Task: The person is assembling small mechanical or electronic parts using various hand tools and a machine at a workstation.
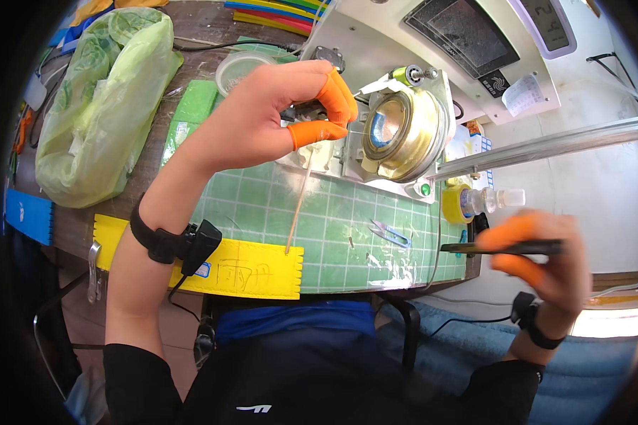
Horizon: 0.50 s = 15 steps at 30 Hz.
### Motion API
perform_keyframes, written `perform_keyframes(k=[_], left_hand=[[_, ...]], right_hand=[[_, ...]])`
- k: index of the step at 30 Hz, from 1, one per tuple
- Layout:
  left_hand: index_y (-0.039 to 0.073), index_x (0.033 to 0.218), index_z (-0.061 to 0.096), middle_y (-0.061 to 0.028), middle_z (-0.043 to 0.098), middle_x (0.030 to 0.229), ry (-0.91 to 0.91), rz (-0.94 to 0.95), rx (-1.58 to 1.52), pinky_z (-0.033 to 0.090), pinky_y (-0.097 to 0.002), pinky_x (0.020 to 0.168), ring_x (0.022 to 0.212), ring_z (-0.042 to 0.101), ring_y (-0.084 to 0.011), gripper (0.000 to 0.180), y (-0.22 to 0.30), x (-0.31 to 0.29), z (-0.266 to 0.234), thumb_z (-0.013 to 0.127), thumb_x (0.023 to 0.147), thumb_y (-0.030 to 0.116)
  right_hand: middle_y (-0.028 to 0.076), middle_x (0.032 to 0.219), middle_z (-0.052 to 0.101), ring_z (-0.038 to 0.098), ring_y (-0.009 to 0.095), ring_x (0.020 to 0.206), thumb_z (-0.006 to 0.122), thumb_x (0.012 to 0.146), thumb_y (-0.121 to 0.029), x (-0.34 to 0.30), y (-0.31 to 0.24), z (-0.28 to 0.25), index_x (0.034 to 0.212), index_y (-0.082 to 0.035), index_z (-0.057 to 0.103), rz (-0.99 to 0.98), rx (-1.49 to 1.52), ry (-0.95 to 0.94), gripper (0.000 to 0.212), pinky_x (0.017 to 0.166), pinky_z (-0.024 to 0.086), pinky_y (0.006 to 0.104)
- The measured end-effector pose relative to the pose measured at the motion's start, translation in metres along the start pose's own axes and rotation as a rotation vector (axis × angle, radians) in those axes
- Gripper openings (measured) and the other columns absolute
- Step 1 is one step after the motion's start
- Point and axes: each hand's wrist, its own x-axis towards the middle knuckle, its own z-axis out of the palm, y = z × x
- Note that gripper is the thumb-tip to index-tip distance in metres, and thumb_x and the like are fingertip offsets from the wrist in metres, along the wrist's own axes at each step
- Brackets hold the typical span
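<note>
My left hand point(269, 106), with orange finger cots on its fingers, pinches thumb against fingertips just left of a round brass-coloured wheel point(422, 145) on a bench machine point(432, 92). A faint thin line seems to run from the fingertips toward the wheel, but what they grip is too small to tell. Black tweezers point(461, 248) are in my right hand point(556, 258), which is slightly blurred, also wears orange finger cots and is raised off the table's right side. The tweezers' tips point left. Small thread snips point(390, 234) lie on the green cutting mat point(333, 265).
A yellow strip point(269, 273) lies along the mat's front edge, touched by a thin tan stick point(299, 209). A yellow tape roll point(455, 205) and clear bottle point(485, 200) stand right of the machine. A pale green plastic bag point(106, 113) fills the left; a metal bar point(546, 147) crosses the right.
</note>
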Motion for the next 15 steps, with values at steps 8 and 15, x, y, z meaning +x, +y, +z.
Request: perform_keyframes(k=[8, 15], left_hand=[[0.002, 0.09, 0.066, -0.009, 0.072, 0.1, -0.004, 0.001, -0.012, 0.052, -0.0346, 0.081, 0.093, 0.067, -0.0224, 0.018, -0.002, 0.005, 0.002, 0.082, 0.082, 0.002], [0.003, 0.087, 0.066, -0.0096, 0.072, 0.097, 0.012, -0.036, 0.002, 0.056, -0.0346, 0.081, 0.089, 0.069, -0.0235, 0.016, -0.001, 0.005, 0.002, 0.081, 0.081, 0.001]], right_hand=[[0.011, 0.063, 0.064, 0.062, 0.018, 0.052, 0.07, 0.098, -0.052, 0.041, 0.007, 0.032, 0.101, 0.001, 0.06, -0.185, 0.188, 0.736, 0.053, 0.067, 0.059, 0.0367], [0.02, 0.08, 0.066, 0.072, 0.039, 0.079, 0.062, 0.106, -0.03, 0.095, 0.049, 0.071, 0.109, 0.009, 0.061, -0.339, 0.199, 0.725, 0.04, 0.084, 0.056, 0.0501]])
